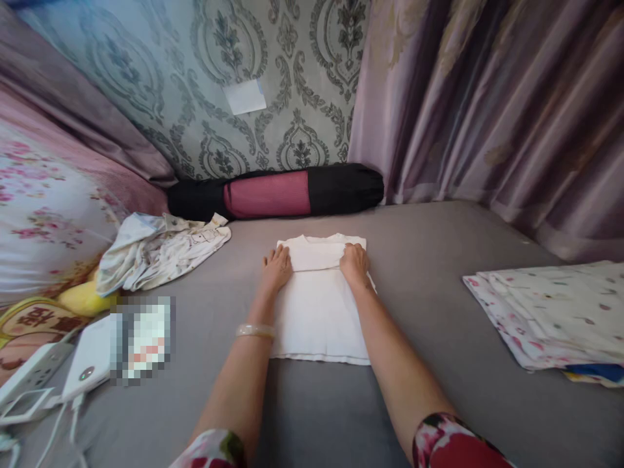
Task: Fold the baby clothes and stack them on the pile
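Note:
A white garment point(319, 312) lies flat and folded into a narrow rectangle on the grey bed sheet point(424, 260). Its far end is turned back over itself. My left hand point(277, 268) rests on the left end of that fold, fingers curled onto the cloth. My right hand point(355, 261) grips the right end of the fold, fingers bent over the edge. A pale bangle point(255, 331) circles my left wrist.
A crumpled white printed garment point(160, 250) lies at the left. A black and pink rolled bag point(277, 192) sits against the patterned wall. Folded floral cloths point(556, 312) are stacked at the right. White chargers and cables point(58, 380) lie at the near left. Curtains hang at the right.

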The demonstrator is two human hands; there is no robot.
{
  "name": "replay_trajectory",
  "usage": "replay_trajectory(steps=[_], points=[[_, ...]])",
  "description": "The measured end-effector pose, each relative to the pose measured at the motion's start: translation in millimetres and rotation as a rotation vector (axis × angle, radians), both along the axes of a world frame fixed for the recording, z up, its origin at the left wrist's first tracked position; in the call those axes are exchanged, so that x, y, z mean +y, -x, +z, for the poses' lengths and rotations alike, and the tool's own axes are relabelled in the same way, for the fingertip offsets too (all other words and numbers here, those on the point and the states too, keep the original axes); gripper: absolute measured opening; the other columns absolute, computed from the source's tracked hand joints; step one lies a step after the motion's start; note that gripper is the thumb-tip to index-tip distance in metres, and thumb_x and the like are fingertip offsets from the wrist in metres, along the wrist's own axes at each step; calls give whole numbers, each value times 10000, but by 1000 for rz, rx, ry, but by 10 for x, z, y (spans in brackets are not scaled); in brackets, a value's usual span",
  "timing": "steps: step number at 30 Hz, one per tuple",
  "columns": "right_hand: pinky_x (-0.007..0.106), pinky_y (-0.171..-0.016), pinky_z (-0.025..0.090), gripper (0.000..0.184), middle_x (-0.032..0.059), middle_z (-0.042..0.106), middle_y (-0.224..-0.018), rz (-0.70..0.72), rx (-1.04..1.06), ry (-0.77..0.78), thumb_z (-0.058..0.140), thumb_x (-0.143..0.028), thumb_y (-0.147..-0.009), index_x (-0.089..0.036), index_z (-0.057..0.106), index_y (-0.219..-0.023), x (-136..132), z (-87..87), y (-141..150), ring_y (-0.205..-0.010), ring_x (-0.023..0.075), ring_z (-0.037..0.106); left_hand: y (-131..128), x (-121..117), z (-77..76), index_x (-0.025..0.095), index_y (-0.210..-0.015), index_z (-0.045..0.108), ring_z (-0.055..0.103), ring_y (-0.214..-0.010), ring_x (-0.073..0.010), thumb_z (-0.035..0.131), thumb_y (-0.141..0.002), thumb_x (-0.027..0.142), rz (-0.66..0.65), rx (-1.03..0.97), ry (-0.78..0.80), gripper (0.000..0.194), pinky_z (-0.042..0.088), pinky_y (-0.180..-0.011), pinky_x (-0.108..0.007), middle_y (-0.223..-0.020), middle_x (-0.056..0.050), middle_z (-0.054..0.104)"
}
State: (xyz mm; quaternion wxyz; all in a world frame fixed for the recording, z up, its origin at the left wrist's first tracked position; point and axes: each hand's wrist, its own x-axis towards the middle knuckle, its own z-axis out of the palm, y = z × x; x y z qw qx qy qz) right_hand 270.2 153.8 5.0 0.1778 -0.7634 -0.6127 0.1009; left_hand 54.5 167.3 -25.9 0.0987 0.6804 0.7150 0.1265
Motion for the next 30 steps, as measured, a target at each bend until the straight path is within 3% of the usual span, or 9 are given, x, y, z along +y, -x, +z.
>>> replay_trajectory(steps=[9, 15, 18, 23, 26, 30], points=[[318, -872, 403, 366, 178, 600, -1147, -73, -22, -34, 355, -42, -904, -109, 629, -1137, -4, -23, 13, -1069, 253, 572, 155, 94, 111, 257, -1477, 344, 219, -1460, -271, 260, -936, 380, -72, 100, 81, 561, 174, -1170, -531, -1596, -26, 247], [377, -907, 386, 391, 203, 567, -1218, -128, -51, -123, 339, -52, -910, -98, 583, -1212, -41, 26, 60, -1119, 290, 531, 33, 122, 215, 210, -1342, 495, 263, -1441, -289, 335, -920, 251, -71, 162, 50, 454, 213, -1142, -577, -1558, -80, 333], [411, -994, 342, 432, 184, 531, -1334, 35, -66, -221, 323, -81, -931, -120, 532, -1307, -25, 14, 156, -1233, 287, 462, -218, 77, 234, 159, -1361, 467, 281, -1437, -259, 313, -948, 240, -78, 134, -72, 448, 218, -1162, -522, -1536, -117, 366], [476, -1166, 91, 476, 102, 406, -1511, 486, -74, -185, 315, -157, -957, -130, 450, -1412, -15, -119, 365, -1440, 246, 221, -602, -4, 153, 167, -1384, 439, 312, -1425, -224, 309, -956, 200, -181, 55, -164, 449, 229, -1170, -469, -1510, -101, 414], [458, -1174, 93, 511, 94, 379, -1529, 544, -60, -102, 307, -169, -952, -117, 403, -1452, -32, -190, 421, -1445, 231, 230, -640, -24, 70, 177, -1357, 463, 348, -1407, -219, 295, -962, 187, -200, 35, -151, 430, 263, -1155, -456, -1483, -102, 452], [431, -1169, 141, 500, 69, 379, -1531, 498, -64, -94, 256, -236, -984, -144, 430, -1444, -45, -225, 431, -1433, 212, 265, -554, -14, 24, 172, -1322, 495, 368, -1392, -223, 296, -977, 228, -199, 56, -163, 402, 281, -1144, -438, -1474, -107, 462]])
